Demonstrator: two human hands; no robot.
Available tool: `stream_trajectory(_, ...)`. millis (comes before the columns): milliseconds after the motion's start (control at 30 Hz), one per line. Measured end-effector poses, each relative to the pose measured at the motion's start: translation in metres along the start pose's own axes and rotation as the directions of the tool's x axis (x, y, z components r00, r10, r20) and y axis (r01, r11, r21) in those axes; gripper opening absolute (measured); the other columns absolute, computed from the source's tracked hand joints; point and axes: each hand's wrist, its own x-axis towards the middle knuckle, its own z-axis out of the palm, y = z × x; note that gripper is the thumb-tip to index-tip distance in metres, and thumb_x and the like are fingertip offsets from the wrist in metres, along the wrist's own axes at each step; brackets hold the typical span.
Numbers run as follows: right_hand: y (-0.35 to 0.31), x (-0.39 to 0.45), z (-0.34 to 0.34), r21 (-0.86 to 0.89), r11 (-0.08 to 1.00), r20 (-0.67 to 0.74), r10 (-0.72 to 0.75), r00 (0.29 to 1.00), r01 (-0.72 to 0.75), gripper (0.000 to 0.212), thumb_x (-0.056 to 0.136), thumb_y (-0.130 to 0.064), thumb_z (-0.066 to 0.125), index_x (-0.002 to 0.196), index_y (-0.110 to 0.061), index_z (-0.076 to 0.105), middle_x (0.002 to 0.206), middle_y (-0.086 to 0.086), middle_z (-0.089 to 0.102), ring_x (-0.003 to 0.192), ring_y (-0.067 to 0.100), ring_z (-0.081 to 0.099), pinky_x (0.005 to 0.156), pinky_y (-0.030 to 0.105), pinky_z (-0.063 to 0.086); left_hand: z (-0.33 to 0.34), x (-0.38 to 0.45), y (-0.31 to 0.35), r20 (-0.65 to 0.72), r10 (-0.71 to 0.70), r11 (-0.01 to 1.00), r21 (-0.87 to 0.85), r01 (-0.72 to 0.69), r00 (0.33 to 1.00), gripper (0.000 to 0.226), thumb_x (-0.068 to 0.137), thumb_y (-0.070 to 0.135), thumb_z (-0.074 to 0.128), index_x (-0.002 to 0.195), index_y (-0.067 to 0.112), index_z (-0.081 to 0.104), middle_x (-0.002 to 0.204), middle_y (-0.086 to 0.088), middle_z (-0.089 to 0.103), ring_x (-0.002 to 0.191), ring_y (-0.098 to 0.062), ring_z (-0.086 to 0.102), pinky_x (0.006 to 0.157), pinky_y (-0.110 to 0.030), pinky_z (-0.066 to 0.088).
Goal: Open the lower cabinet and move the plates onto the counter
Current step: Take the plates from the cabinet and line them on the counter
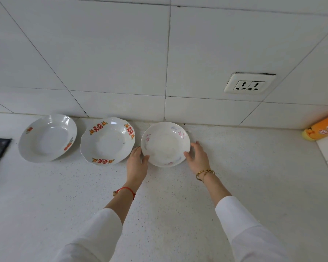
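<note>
I pinch the pink-flowered plate (165, 144) by its rim, my left hand (137, 161) and right hand (197, 158) either side, on the counter (235, 176). Left of my left hand sits the red-patterned plate (107, 140), nearly touching; beyond it the orange-flowered plate (47, 138). Far right lies an orange bottle (322, 128).

3 shallow white plates lie right side up in a row along the back of the speckled white counter (235, 176), near the tiled wall. The left plate (47, 138) bears orange-red fruit prints. The middle plate (107, 140), scalloped, carries red double-happiness motifs. The right plate (165, 143), smaller, shows faint pink and lilac flowers, just beside the middle plate.
</note>
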Motion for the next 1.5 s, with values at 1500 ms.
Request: stream_trajectory(1500, -0.103, -0.368, 0.051, -0.236, 0.866, 0.007, -0.453, 0.891, 0.442, 0.044, 0.099, -0.022, 0.043, 0.142, -0.013, 0.037, 0.15, 0.001, 0.037, 0.148, 0.017, 0.014, 0.12, 0.041, 0.021, -0.271, -0.341, -0.134, -0.24, 0.376, 0.904, 0.309, -0.297, 0.895, 0.036, 0.094, 0.016, 0.057, 0.129, 0.019, 0.059, 0.127, 0.005, 0.061, 0.12, -0.015, 0.053, 0.101, -0.024, 0.038)
